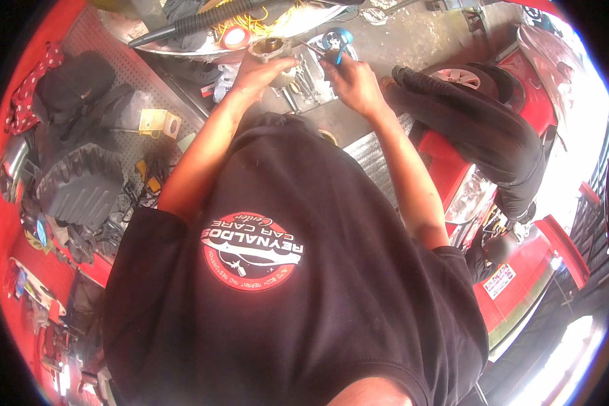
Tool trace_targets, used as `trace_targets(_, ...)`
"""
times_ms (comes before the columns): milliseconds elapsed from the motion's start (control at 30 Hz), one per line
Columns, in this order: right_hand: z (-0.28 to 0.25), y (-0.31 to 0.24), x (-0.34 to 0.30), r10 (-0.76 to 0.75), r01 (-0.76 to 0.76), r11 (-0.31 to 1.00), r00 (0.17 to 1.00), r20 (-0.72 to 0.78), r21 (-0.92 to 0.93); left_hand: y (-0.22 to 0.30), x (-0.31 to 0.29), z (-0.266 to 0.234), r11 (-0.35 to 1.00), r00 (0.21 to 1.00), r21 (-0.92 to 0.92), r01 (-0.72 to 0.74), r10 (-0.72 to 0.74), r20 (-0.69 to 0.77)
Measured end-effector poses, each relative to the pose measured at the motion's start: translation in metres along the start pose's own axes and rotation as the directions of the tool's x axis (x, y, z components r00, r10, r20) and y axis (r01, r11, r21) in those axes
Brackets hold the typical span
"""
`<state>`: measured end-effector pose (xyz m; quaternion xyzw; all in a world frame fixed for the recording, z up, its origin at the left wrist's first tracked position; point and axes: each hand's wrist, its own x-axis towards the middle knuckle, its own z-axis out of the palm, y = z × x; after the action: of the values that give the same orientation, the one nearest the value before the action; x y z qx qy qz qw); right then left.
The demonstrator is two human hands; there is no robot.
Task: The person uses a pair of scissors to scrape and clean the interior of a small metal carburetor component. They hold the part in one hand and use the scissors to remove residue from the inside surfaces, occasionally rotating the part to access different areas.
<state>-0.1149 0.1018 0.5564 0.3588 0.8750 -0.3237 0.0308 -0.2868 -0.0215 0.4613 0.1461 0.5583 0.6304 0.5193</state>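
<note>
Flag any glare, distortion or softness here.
Head view: white glare washes out the right side, beyond the co-worker; head view: the scene curves toward a black, rounded border; head view: left hand and right hand look slightly soft, fine detail unclear.

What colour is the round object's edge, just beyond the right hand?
The round object's edge is bright blue, best in the head view.

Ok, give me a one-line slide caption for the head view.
Left hand holding an open-topped container, right hand beside a blue-rimmed round object in a cluttered workshop.
</note>
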Motion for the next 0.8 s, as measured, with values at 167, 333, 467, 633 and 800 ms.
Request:
trace_targets(167, 0.009, 0.000, -0.004, -0.112, 0.108, 0.993, 0.990, -0.090, -0.051, -0.002, 0.000, -0.012, 0.999, 0.997, -0.027, 0.022, -0.020, 0.081)
trace_targets(333, 0.007, -0.013, 0.001, -0.196, 0.171, 0.967, 0.973, -0.125, -0.191, -0.008, -0.002, -0.013, 0.992, 1.000, 0.127, 0.019, -0.018, -0.002)
trace_targets(467, 0.014, -0.002, 0.008, -0.196, 0.177, 0.971, 0.974, -0.110, -0.163, -0.001, -0.003, -0.005, 0.996, 0.999, 0.085, -0.006, 0.009, -0.032)
trace_targets(633, 0.019, 0.004, 0.013, -0.269, 0.237, 0.955, 0.945, -0.183, -0.180, -0.011, 0.004, -0.010, 0.990, 0.998, 0.132, -0.055, 0.057, -0.011)
trace_targets(800, 0.022, 0.004, 0.011, -0.197, 0.176, 0.975, 0.967, -0.161, -0.137, -0.012, 0.012, -0.013, 0.991, 0.998, 0.117, -0.063, 0.062, 0.014)
